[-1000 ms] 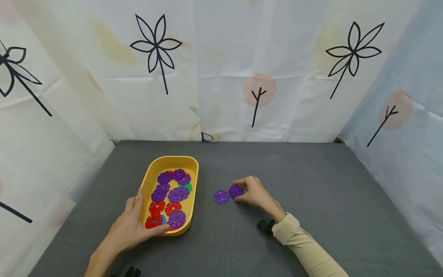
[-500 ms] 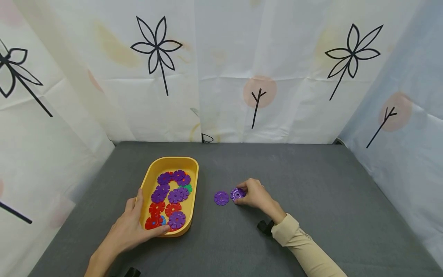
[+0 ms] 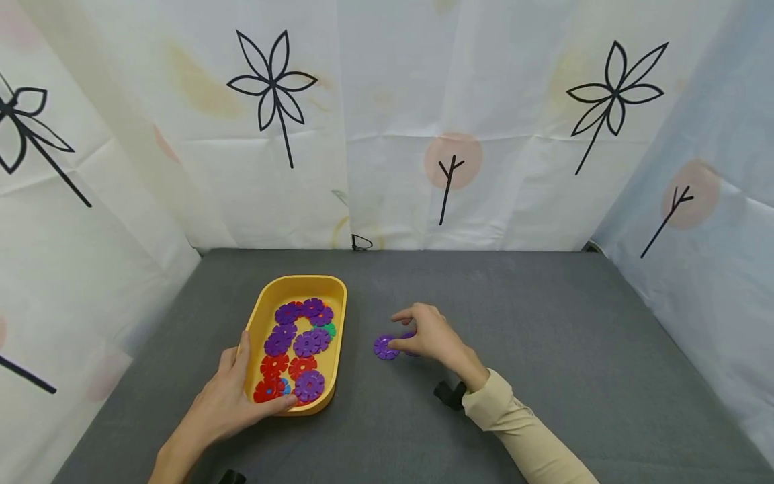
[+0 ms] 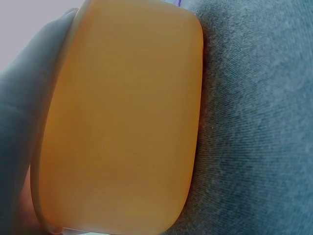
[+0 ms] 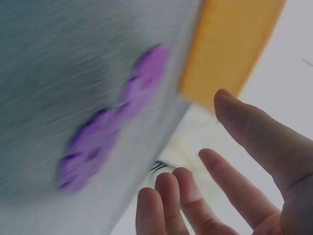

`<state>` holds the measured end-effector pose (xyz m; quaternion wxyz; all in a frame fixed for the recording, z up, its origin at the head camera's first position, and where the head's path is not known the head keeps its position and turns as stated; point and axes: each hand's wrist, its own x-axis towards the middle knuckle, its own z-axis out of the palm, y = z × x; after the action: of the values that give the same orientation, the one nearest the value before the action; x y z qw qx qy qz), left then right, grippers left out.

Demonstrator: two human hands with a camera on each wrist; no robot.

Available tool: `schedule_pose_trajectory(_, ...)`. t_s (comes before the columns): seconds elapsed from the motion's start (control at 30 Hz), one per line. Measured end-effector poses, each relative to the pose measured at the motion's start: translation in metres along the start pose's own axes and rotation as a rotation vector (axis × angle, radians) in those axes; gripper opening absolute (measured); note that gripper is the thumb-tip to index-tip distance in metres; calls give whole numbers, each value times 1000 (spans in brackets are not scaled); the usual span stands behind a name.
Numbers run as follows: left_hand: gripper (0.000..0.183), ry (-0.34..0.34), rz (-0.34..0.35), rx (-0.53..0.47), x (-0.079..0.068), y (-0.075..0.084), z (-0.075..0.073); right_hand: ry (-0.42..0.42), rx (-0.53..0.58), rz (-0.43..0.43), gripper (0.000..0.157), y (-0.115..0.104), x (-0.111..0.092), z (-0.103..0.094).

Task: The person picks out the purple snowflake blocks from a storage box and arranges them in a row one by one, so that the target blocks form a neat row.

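My left hand [image 3: 232, 393] holds the yellow tray [image 3: 337, 296] at its near left corner, thumb over the near rim and fingers along the left side. Purple flower-shaped discs [image 3: 310, 384] lie in it with red discs [image 3: 275, 364], a bit of green disc [image 3: 328, 329] and some blue. On the cloth to the right, a purple disc [image 3: 382, 349] lies below my right hand [image 3: 432, 334], whose thumb and fingers are spread apart with nothing between them. A second purple disc [image 5: 90, 154] lies close beside it, mostly covered by the hand in the head view.
A dark grey cloth [image 3: 556, 323] covers the table. White curtains with flower and tree drawings [image 3: 399, 101] stand along the back and both sides. A black strap [image 3: 450, 395] is at my right wrist.
My right hand has put the second purple disc down beside the first and let go. Its fingers have spread and shifted a little left. The left hand and tray have stayed in place.
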<state>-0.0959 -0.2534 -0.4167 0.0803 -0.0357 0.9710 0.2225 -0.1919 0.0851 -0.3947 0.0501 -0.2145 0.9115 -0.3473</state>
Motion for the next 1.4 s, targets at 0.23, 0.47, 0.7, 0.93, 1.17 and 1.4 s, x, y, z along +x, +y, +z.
schedule_pose_trajectory(0.23,147,-11,-10,1,1,0,-1,-56,81,-114,38,-42,11,8)
schedule_pose_trajectory(0.47,147,-30,-1,4,2,0,-2,-148,148,-267,38,-75,20,22)
schedule_pose_trajectory(0.7,144,-4,94,14,2,-5,-3,-231,133,-337,38,-89,32,47)
schedule_pose_trajectory(0.93,143,29,139,10,0,-7,-2,-300,68,-341,37,-97,42,69)
schedule_pose_trajectory(1.17,143,38,144,-3,-1,-5,-1,-355,-50,-316,42,-105,49,85)
schedule_pose_trajectory(1.4,144,35,137,0,-1,-5,-2,-405,-190,-251,41,-111,52,94)
